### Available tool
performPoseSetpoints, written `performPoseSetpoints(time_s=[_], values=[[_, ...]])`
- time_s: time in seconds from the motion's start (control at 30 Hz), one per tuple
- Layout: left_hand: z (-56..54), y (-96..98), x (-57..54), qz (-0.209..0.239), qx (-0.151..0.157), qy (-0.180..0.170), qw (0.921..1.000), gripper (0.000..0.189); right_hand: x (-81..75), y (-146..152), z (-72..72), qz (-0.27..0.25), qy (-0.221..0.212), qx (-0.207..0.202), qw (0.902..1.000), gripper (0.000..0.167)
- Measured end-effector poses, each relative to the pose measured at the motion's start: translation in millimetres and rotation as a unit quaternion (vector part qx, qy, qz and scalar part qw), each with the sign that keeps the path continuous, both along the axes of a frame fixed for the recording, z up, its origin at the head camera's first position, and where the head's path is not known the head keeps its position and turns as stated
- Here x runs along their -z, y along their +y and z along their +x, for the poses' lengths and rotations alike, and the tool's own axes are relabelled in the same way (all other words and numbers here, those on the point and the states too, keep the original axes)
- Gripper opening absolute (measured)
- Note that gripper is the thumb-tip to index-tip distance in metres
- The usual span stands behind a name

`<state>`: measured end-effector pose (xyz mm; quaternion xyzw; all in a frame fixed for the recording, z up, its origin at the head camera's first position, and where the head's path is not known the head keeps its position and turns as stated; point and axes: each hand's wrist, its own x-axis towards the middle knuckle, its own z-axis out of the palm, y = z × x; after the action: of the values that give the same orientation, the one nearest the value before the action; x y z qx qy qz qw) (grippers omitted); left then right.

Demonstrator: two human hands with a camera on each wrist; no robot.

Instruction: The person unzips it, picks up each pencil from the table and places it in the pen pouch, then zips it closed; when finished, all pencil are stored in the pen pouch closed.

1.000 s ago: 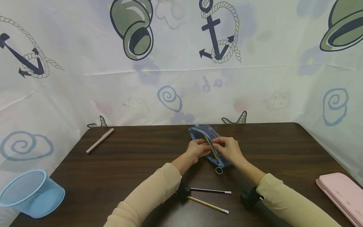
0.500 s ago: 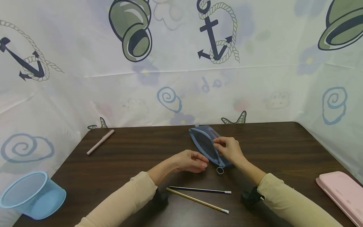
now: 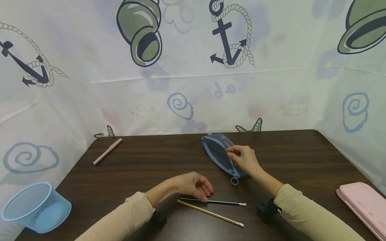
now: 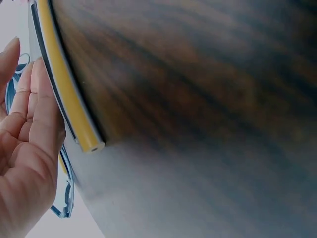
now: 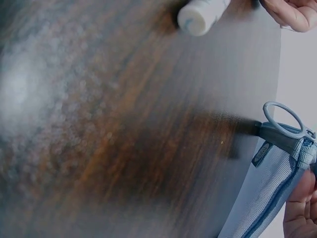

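Observation:
My left hand [image 3: 194, 185] hovers over the black pencil [image 3: 223, 202], fingers loosely bent, thumb tip close to the pencil; contact cannot be made out. In the left wrist view this hand [image 4: 29, 144] holds nothing, and a yellow pencil [image 4: 69, 84] lies beside the fingers. A gold-yellow pencil [image 3: 211, 213] with a white eraser lies just nearer than the black one. My right hand [image 3: 245, 157] pinches the far-right edge of the blue mesh pencil pouch [image 3: 215, 152], whose zipped mouth gapes. A ring zipper pull [image 5: 282, 119] hangs at the pouch's near end.
A pale pink pen [image 3: 107, 151] lies at the back left of the dark wooden table [image 3: 150, 154]. At the left edge a blue mesh cup [image 3: 37, 207] stands tilted. On the right sits a pink case [image 3: 363, 204]. A patterned curtain [image 3: 193, 77] hangs behind.
My left hand has let go of the yellow pencil, now inside the pouch, and moved back toward the near pencils. The right hand has stayed on the pouch's edge.

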<state>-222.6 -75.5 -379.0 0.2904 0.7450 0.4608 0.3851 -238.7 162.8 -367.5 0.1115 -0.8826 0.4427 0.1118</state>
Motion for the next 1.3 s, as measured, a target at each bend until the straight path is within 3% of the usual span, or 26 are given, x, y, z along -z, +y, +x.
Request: performPoseSetpoints(time_s=[0.2,0.47,0.6,0.97,1.17,1.3], values=[[3.6,1.0,1.1,-0.012,-0.002,0.023,0.9997,0.028,1.9,0,0.2,-0.002,-0.001,-0.003,1.0000,0.013],[6.0,2.6,0.0,-0.022,0.016,0.080,0.9964,0.026,0.8,2,2.0,-0.024,0.037,-0.023,0.9987,0.011],[6.3,3.6,-1.4,-0.023,0.025,0.108,0.9936,0.023,1.1,2,0.0,-0.014,0.016,-0.013,0.9997,0.012],[9.0,7.1,-7.2,-0.059,0.059,0.207,0.9747,0.020,1.6,-1,0.7,-0.003,-0.004,0.001,1.0000,0.014],[2.7,7.9,-7.0,-0.079,0.086,0.235,0.9651,0.019,2.3,0,0.3,-0.008,-0.005,-0.005,0.9999,0.014],[-4.1,4.6,-13.7,-0.078,0.097,0.242,0.9623,0.018,0.8,0,1.3,-0.014,-0.004,-0.006,0.9999,0.014]])
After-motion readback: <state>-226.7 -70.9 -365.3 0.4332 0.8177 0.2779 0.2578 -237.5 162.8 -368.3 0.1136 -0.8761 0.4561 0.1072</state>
